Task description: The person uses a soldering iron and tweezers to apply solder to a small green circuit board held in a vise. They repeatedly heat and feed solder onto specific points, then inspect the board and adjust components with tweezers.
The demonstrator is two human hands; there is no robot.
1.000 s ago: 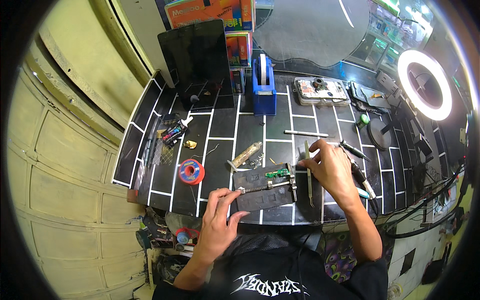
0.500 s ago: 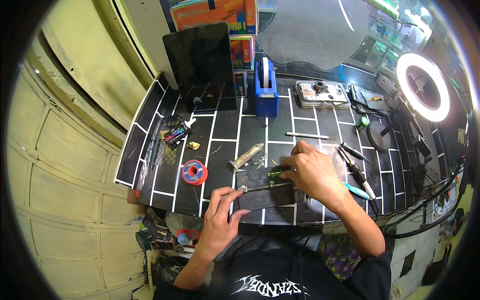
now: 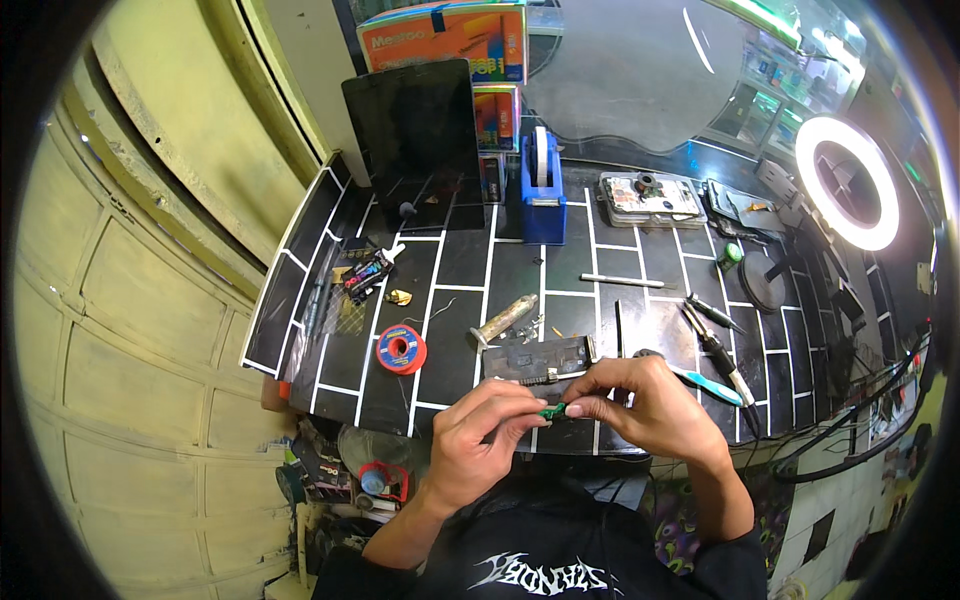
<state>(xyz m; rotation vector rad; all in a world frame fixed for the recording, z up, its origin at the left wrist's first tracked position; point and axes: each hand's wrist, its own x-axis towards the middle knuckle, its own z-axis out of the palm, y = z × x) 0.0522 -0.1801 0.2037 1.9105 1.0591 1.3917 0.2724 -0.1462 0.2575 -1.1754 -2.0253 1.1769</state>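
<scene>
A small green circuit board (image 3: 553,411) is pinched between the fingertips of both hands, above the near edge of the table. My left hand (image 3: 478,428) grips its left end and my right hand (image 3: 655,408) its right end, so the fingers hide part of it. Just beyond my hands lies a dark flat rectangular piece (image 3: 530,358) with a thin metallic strip along its near side. A worn metal tube (image 3: 505,320) rests behind that piece, beside a few small silvery scraps (image 3: 532,330).
Left of my hands stands a red solder spool (image 3: 402,350). A blue tape dispenser (image 3: 543,205) and a black panel (image 3: 415,140) are at the back. On the right lie a soldering iron (image 3: 722,360), a toothbrush (image 3: 712,386) and a lit ring lamp (image 3: 804,180).
The green board has been lifted off the dark flat piece and brought nearer to me. My right hand moved toward me, and my left hand came over to hold the board too.
</scene>
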